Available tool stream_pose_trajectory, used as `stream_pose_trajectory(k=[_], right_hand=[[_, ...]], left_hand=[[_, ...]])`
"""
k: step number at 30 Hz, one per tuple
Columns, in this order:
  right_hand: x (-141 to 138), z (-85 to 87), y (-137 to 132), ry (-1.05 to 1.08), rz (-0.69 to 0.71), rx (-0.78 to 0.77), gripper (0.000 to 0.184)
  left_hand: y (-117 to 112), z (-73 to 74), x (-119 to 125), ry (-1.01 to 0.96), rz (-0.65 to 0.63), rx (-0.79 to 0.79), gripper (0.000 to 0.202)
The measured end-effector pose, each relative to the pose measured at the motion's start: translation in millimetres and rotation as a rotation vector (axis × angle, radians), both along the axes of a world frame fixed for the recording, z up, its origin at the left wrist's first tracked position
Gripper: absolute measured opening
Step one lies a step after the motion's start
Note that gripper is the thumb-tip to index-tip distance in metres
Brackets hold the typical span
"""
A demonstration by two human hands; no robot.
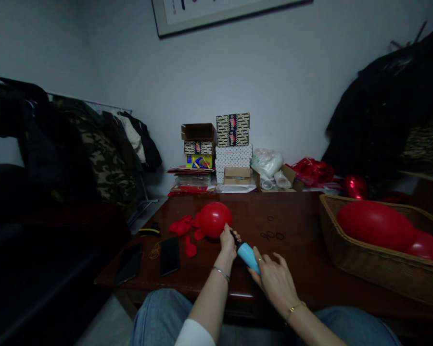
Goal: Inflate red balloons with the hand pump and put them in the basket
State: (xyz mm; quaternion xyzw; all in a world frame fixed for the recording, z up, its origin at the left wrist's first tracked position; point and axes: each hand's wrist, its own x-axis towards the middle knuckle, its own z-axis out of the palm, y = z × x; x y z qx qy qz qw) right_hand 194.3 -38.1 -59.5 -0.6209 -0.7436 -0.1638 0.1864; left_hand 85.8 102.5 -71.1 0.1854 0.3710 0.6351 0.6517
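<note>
A round red balloon, partly inflated, sits over the table just beyond my left hand. That hand is closed around the balloon's neck, where it meets the black nozzle end of a hand pump. The pump's light blue barrel slants toward me, and my right hand grips its near end, some fingers raised. Left of the inflated balloon lie several limp red balloons, with a single flat red balloon closer to me. The nozzle tip is hidden by my left fingers.
At the right stands a wicker basket with inflated red balloons. Two dark phones, thin yellow bands and a yellow-black tool lie left. Dark rings lie right of centre. Stacked boxes line the back.
</note>
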Motion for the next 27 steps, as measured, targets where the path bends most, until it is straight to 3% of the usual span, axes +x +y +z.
stream_pose_trajectory(k=[7, 19, 27], right_hand=[[-0.8, -9.3, -7.8, 0.039, 0.020, 0.027, 0.042], [39.8, -32.7, -48.5, 0.053, 0.106, 0.086, 0.049], [37.6, -34.7, -48.0, 0.042, 0.089, 0.077, 0.046]], left_hand=[[4.3, -2.8, -9.4, 0.004, 0.003, 0.010, 0.033], [20.2, 8.2, -31.3, 0.000, 0.043, 0.008, 0.030], [15.3, 4.1, -26.1, 0.001, 0.040, 0.011, 0.031]])
